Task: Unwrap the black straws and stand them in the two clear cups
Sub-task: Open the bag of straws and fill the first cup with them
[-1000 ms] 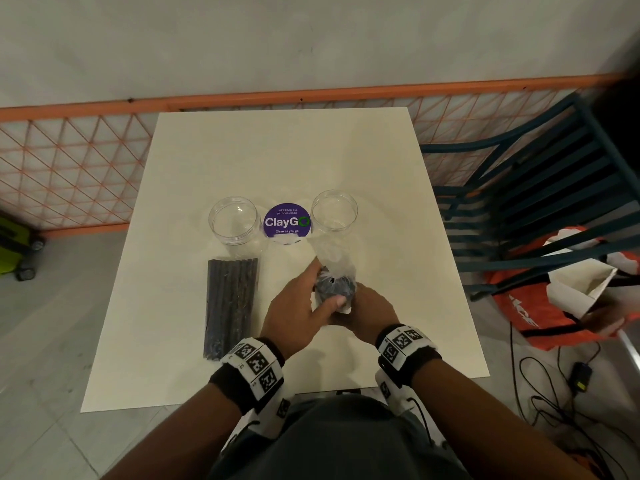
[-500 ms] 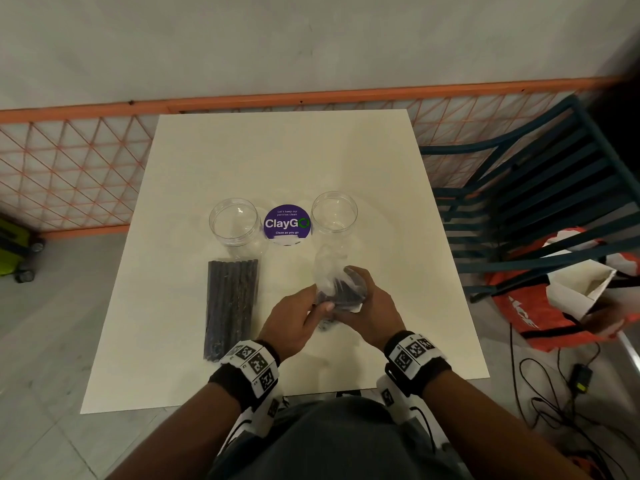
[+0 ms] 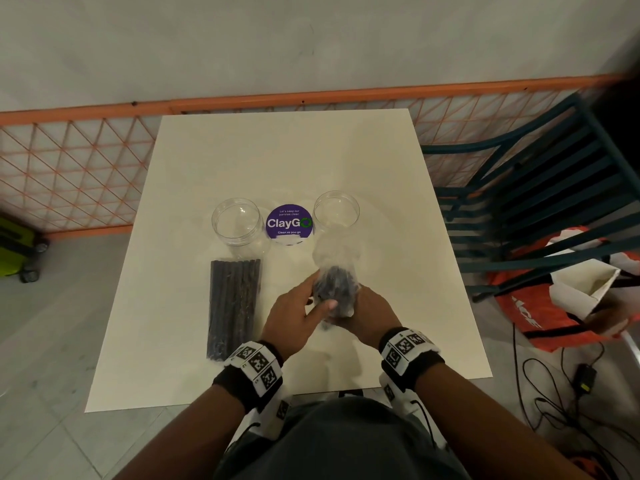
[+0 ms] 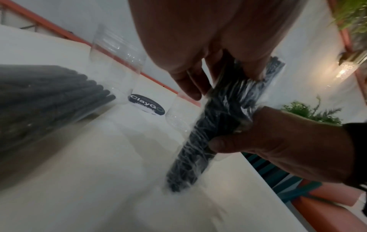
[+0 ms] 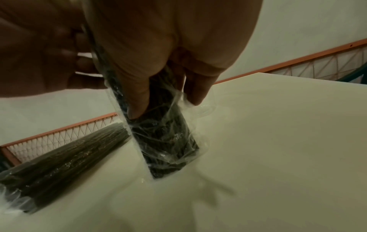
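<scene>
A bundle of black straws in clear plastic wrap stands upright, its lower end on the white table. My right hand grips the bundle's middle, thumb and fingers curled round it. My left hand holds its upper part from the left, thumb across the wrap. Loose empty wrap sticks up above the straws. A second wrapped bundle lies flat to the left. Two clear cups stand empty behind.
A round purple ClayGo sticker lies between the cups. An orange mesh railing runs behind and left of the table. A dark teal slatted chair stands at the right, with an orange bag and cables on the floor.
Both hands shifted their hold on the upright bundle; the right hand rose round its top, then dropped back to the middle. The cups and the flat bundle have not moved.
</scene>
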Demonstrator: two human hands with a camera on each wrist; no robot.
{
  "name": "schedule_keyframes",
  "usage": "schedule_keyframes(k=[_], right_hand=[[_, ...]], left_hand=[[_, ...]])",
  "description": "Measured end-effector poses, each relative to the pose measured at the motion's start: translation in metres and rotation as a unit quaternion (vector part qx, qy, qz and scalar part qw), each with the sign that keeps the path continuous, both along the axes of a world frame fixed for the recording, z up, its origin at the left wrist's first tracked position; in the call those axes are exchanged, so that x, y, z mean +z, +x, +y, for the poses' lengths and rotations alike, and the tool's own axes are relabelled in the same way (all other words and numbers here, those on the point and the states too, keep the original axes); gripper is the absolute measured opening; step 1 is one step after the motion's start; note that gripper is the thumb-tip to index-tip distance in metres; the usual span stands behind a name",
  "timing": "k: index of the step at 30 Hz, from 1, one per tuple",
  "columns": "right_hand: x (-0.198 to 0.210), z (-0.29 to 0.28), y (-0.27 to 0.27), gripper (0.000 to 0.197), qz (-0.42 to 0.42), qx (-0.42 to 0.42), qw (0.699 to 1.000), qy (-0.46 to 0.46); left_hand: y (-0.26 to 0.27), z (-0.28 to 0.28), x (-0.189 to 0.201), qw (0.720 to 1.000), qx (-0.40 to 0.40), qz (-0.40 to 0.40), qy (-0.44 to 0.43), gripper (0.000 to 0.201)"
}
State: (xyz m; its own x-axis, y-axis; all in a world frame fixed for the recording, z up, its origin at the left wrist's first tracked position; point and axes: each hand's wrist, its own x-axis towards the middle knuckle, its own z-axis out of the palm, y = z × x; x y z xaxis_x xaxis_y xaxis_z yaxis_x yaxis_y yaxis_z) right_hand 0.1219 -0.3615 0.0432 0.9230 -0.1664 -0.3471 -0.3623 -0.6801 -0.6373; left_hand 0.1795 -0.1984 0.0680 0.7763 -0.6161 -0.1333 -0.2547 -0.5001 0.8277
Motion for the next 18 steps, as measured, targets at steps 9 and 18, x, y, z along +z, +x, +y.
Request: schedule_keyframes(k=[9,18], right_hand=[[0.012,-0.004,-0.015,0.074,-0.075,-0.078,0.991,0.082],[0.005,-0.011,-0.015,0.069,-0.040,-0.079,0.996,0.022]], left_hand=[[0.002,0.006,-0.020,0.997,-0.018,-0.058,0.045,0.058],[-0.001,0.003,-0.007,0.992,0.087,-0.067,-0.054,0.006]])
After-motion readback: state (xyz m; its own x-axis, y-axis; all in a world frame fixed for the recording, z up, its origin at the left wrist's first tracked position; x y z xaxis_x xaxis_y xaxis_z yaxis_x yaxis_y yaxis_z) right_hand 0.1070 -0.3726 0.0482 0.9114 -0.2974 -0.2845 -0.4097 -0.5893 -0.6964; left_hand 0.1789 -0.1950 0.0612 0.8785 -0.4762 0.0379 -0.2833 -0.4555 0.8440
